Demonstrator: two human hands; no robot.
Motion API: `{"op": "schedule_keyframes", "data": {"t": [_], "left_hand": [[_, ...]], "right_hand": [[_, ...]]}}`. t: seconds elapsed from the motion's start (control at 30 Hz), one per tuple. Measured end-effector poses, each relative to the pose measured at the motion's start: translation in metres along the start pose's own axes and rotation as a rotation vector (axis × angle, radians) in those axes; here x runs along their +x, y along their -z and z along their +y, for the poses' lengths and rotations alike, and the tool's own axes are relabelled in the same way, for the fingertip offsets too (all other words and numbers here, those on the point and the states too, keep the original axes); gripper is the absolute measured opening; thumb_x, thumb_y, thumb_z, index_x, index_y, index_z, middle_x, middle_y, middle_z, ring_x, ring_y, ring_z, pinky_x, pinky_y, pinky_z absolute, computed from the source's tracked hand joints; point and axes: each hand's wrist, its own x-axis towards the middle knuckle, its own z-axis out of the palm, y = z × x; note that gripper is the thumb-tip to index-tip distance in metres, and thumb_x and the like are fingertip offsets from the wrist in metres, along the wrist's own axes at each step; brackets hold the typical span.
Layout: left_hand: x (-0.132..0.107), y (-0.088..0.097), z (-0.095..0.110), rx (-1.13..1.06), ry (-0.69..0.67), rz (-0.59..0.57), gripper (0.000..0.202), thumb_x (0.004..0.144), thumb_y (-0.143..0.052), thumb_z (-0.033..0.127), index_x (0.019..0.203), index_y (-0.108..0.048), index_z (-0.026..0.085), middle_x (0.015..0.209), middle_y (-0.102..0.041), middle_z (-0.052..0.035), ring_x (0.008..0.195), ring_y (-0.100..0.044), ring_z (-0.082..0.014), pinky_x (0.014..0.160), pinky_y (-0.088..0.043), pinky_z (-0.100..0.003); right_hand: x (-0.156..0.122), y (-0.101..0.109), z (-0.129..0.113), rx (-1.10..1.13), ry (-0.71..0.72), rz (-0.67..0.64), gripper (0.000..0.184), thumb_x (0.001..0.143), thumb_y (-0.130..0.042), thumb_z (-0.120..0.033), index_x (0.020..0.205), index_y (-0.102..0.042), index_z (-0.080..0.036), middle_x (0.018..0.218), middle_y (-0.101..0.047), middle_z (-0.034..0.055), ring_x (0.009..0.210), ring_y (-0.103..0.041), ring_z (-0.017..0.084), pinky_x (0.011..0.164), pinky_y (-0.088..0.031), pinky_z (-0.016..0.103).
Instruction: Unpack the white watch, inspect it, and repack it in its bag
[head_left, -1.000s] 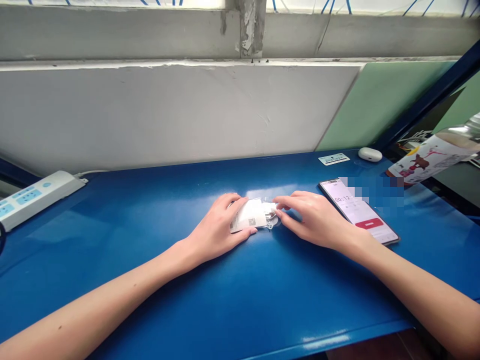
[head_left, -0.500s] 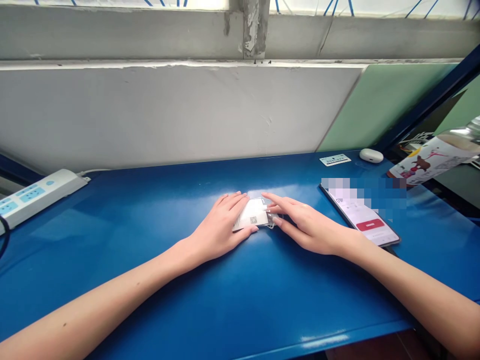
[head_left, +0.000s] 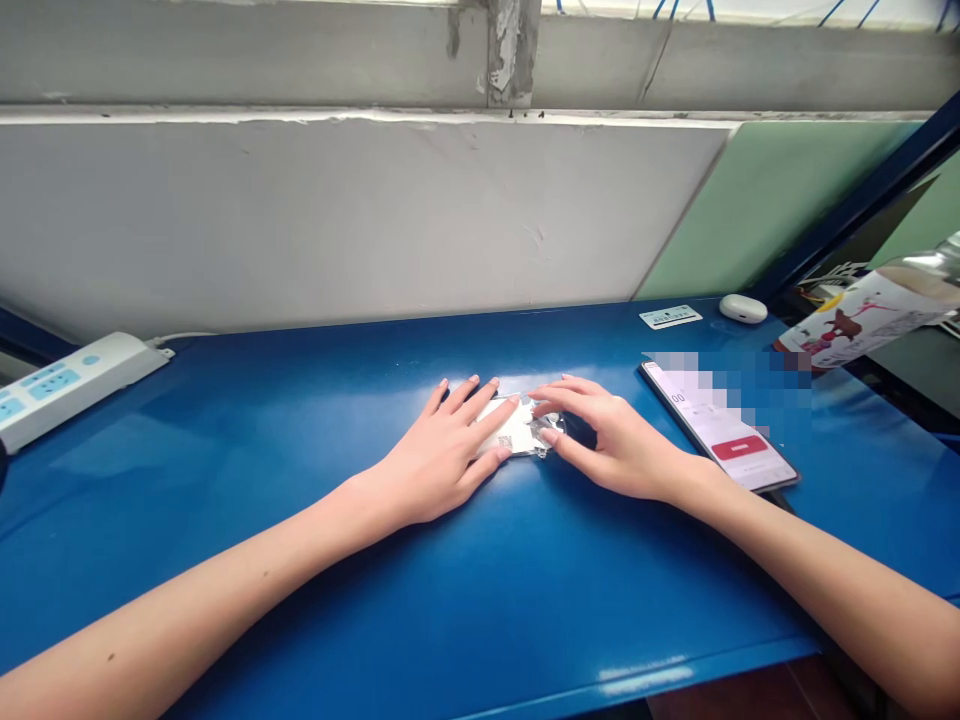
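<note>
At the left edge of the frame I see a white power strip [head_left: 86, 385] with pale blue socket panels, lying on a glossy blue bench [head_left: 480, 600]. Right of center I make out a phone [head_left: 742, 455] face up, a red button low on its lit screen, upper part masked by pixel blocks. Above it lie a pale card [head_left: 670, 317] and, just beside, a rounded white case [head_left: 743, 309]. At the right edge, a labeled bottle [head_left: 862, 315] slants.
</note>
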Motion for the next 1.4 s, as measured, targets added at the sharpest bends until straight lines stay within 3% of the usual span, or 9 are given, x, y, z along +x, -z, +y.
{"op": "schedule_keyframes", "data": {"t": [0.13,0.23,0.33,0.53,0.83,1.07,1.4], "left_hand": [[0.0003,0.0010,0.0017,0.027,0.003,-0.001,0.056,0.104,-0.031,0.049,0.156,-0.027,0.027,0.163,-0.025,-0.0104,0.150,-0.020,-0.0358,0.118,-0.018,-0.060],[-0.0001,0.0004,0.0018,0.036,0.003,-0.002,0.058,0.104,-0.032,0.049,0.156,-0.026,0.025,0.163,-0.025,-0.0108,0.150,-0.020,-0.0352,0.118,-0.019,-0.058],[-0.0006,-0.0012,0.0009,0.034,-0.003,0.012,0.059,0.104,-0.032,0.049,0.156,-0.026,0.023,0.162,-0.026,-0.0120,0.149,-0.022,-0.0349,0.118,-0.020,-0.057],[-0.0006,-0.0038,-0.0007,0.019,-0.009,0.030,0.061,0.103,-0.032,0.049,0.156,-0.025,0.021,0.161,-0.028,-0.0125,0.149,-0.022,-0.0360,0.118,-0.022,-0.057],[0.0001,-0.0029,-0.0004,0.029,-0.005,0.034,0.066,0.103,-0.031,0.051,0.155,-0.027,0.011,0.160,-0.029,-0.0153,0.149,-0.022,-0.0344,0.118,-0.023,-0.054],[0.0006,-0.0027,0.0004,0.027,-0.006,0.033,0.065,0.102,-0.032,0.052,0.154,-0.030,0.011,0.159,-0.031,-0.0154,0.149,-0.024,-0.0349,0.118,-0.023,-0.055],[-0.0005,-0.0037,-0.0006,0.007,-0.020,0.074,0.062,0.102,-0.033,0.051,0.152,-0.033,0.014,0.157,-0.036,-0.0159,0.147,-0.028,-0.0338,0.118,-0.024,-0.053]], "right_hand": [[0.0023,0.0031,0.0043,-0.169,-0.073,0.163,0.028,0.092,-0.056,-0.024,0.114,-0.069,-0.013,0.111,-0.075,0.0134,0.112,-0.065,0.030,0.096,-0.053,0.046],[0.0030,0.0041,0.0049,-0.164,-0.178,0.171,0.027,0.092,-0.055,-0.026,0.110,-0.071,-0.014,0.097,-0.078,0.0116,0.095,-0.072,0.029,0.086,-0.056,0.046],[0.0027,0.0035,0.0038,-0.042,-0.180,0.144,0.029,0.094,-0.054,-0.028,0.114,-0.070,-0.016,0.096,-0.079,0.0091,0.088,-0.074,0.026,0.081,-0.058,0.041],[0.0007,0.0017,-0.0011,0.138,-0.074,0.050,0.028,0.094,-0.056,-0.029,0.118,-0.067,-0.022,0.113,-0.075,0.0078,0.102,-0.071,0.025,0.087,-0.057,0.038],[-0.0008,-0.0036,0.0002,0.018,0.044,-0.024,0.035,0.093,-0.059,-0.034,0.125,-0.065,-0.018,0.125,-0.067,0.0144,0.121,-0.059,0.029,0.101,-0.051,0.045],[-0.0007,-0.0054,-0.0001,0.076,0.028,-0.021,0.030,0.093,-0.058,-0.025,0.121,-0.066,-0.017,0.124,-0.069,0.0136,0.123,-0.058,0.027,0.104,-0.051,0.047],[-0.0013,-0.0035,-0.0009,0.146,0.001,-0.074,0.033,0.094,-0.056,-0.024,0.125,-0.066,-0.022,0.134,-0.064,0.0127,0.135,-0.051,0.031,0.107,-0.048,0.055]]}}
